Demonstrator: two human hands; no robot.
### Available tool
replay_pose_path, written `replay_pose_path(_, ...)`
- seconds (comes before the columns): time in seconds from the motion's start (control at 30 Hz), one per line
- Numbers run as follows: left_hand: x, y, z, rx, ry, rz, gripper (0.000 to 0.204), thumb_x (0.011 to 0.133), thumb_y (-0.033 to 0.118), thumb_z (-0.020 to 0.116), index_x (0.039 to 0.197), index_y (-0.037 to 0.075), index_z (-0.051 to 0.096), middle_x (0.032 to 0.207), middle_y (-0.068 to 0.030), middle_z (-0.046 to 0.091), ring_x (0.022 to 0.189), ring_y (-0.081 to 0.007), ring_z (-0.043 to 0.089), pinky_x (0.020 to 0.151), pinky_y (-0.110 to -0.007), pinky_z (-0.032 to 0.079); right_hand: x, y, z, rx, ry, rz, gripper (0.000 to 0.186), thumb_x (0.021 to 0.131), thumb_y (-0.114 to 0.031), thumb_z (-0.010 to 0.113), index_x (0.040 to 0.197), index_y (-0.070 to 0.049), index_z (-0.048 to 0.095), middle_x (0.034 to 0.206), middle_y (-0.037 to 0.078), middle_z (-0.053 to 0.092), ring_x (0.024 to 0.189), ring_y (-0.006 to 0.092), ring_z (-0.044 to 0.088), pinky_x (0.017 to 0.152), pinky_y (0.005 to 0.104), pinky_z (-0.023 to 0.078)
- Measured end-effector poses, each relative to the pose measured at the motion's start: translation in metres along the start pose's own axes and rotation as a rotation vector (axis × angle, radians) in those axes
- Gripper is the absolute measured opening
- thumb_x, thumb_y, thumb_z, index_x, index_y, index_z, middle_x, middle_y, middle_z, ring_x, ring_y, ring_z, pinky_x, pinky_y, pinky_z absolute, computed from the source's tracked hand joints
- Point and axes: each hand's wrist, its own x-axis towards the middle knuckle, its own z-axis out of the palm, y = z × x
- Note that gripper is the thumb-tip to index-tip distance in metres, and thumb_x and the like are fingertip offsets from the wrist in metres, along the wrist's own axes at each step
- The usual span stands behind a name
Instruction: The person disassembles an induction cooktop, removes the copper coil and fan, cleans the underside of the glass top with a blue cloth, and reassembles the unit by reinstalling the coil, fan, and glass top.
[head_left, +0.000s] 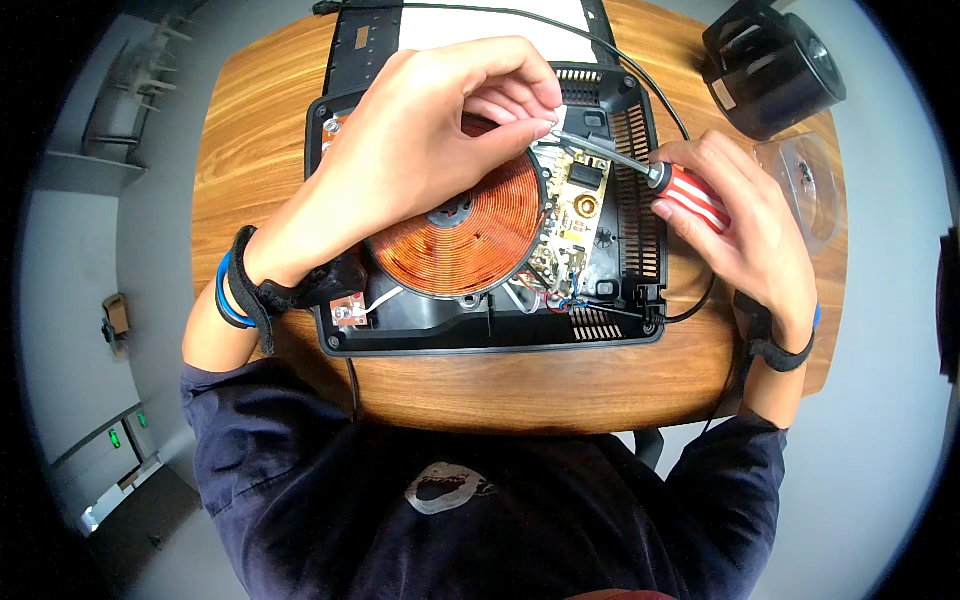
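Observation:
An opened induction cooker lies in its black plastic housing [420,340] on the table. Inside it sit a round copper coil [455,235] and a circuit board [590,205] with wires. My left hand [430,130] reaches over the coil, thumb and fingertips pinched together at the coil's far right edge; what they pinch is too small to name. My right hand [735,205] grips a screwdriver [695,197] by its red-and-white striped handle. Its metal shaft slants up to the left, with the tip close to my left fingertips.
A black container with a handle [775,75] stands at the far right, and a clear plastic bowl [815,195] with small dark bits sits nearer. Behind the housing lies a black-and-white panel [490,22]. A black cable [640,75] curves around the housing on the wooden table [260,110].

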Motion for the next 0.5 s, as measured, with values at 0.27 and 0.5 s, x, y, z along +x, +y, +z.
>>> replay_pose_path(0.27,0.0046,0.0030,0.0001,0.031,-0.014,-0.009,0.016,0.103,0.001,0.082,0.118,0.000,0.075,0.111,-0.0021,0.078,0.102,-0.0078,0.076,0.096,-0.025,0.064,-0.0028,0.0040,-0.0003,0.008,0.022,-0.006,0.035,0.100,-0.021,0.083,0.128,-0.003,0.071,0.106,0.018,0.065,0.097,0.0421,0.069,0.084,0.0475,0.057)
replay_pose_path(0.5,0.0065,0.0010,0.0020,0.011,-0.016,-0.021,0.016,0.103,0.000,0.082,0.118,0.000,0.075,0.111,-0.0018,0.078,0.103,-0.0072,0.076,0.096,-0.024,0.063,-0.0025,0.0104,0.0018,0.041,0.028,-0.020,0.035,0.101,-0.021,0.082,0.129,-0.003,0.071,0.106,0.018,0.065,0.098,0.0421,0.069,0.085,0.0470,0.057)
